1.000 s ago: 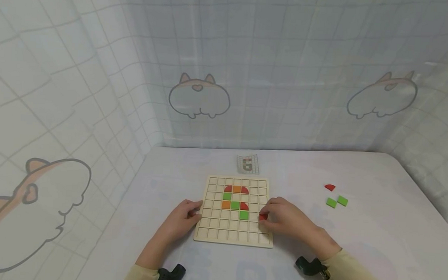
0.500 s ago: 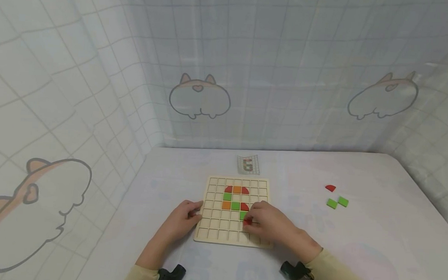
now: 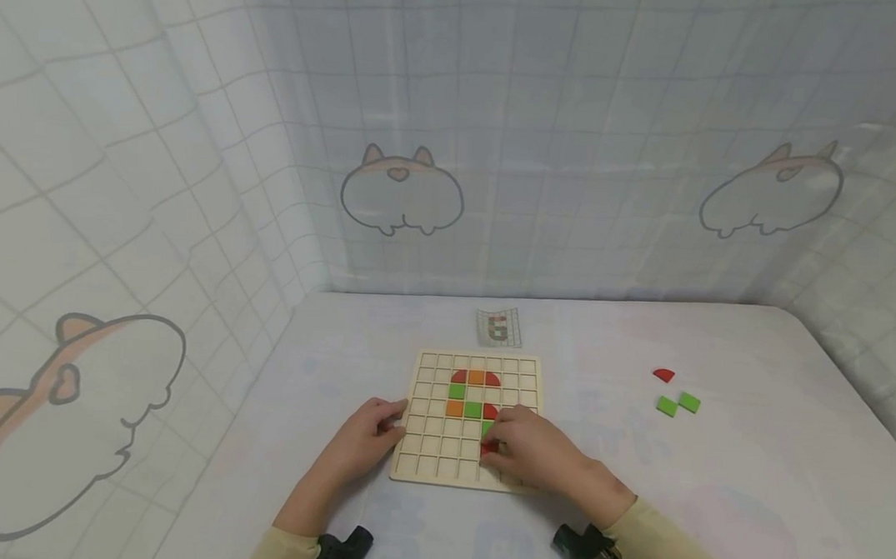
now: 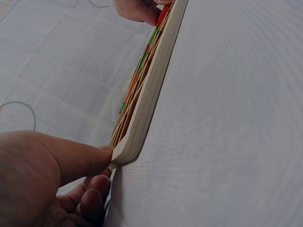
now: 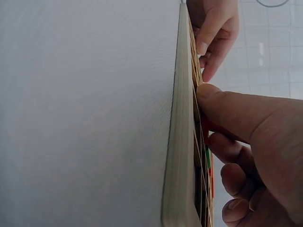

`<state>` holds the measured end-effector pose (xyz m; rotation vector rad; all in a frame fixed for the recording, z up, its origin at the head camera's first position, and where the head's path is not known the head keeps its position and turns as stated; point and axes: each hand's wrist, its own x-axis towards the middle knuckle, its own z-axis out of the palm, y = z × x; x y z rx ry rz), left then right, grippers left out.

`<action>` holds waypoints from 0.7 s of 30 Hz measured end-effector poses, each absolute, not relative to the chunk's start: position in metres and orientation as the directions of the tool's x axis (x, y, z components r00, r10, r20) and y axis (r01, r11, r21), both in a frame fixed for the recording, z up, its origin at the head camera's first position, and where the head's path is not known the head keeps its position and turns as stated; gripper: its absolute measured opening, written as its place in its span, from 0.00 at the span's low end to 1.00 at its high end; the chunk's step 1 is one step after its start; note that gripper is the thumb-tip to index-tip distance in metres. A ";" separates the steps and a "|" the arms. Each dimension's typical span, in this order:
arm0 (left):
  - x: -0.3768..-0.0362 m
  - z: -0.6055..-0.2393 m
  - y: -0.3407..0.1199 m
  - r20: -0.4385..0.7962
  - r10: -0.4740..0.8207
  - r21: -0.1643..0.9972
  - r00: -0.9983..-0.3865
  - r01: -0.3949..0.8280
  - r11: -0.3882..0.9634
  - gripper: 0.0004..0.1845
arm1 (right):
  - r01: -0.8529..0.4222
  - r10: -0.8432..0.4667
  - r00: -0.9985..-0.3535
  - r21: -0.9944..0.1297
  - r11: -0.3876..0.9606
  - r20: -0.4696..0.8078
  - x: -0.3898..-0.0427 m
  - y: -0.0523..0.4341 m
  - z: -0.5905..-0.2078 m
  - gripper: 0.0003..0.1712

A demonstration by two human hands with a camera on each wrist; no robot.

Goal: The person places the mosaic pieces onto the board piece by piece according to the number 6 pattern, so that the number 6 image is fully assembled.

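Our right hand (image 3: 531,450), pinching the red piece (image 3: 489,447), had shifted left over the grid board (image 3: 440,458); our left hand (image 3: 370,430) gripped its edge.

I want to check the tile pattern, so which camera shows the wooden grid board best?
The head view: the wooden grid board lies face-up with its coloured tiles readable. Both wrist views show only its edge, so the tiles appear as thin coloured slivers.
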<state>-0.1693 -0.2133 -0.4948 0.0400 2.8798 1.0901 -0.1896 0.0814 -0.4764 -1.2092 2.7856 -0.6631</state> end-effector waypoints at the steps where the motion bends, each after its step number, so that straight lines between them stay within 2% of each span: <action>1: -0.169 -0.495 -0.213 -0.047 0.049 0.660 -0.998 0.006 0.751 0.25 | -0.688 -0.702 -0.699 -0.399 0.606 0.137 -0.189 0.081 -0.477 0.09; 10: -0.171 -0.496 -0.212 -0.060 0.036 0.660 -0.998 -0.013 0.751 0.25 | -0.668 -0.683 -0.715 -0.438 0.601 0.153 -0.191 0.083 -0.483 0.09; 21: -0.169 -0.492 -0.213 -0.050 0.049 0.664 -0.998 0.004 0.747 0.25 | -0.649 -0.673 -0.726 -0.462 0.604 0.140 -0.193 0.082 -0.481 0.12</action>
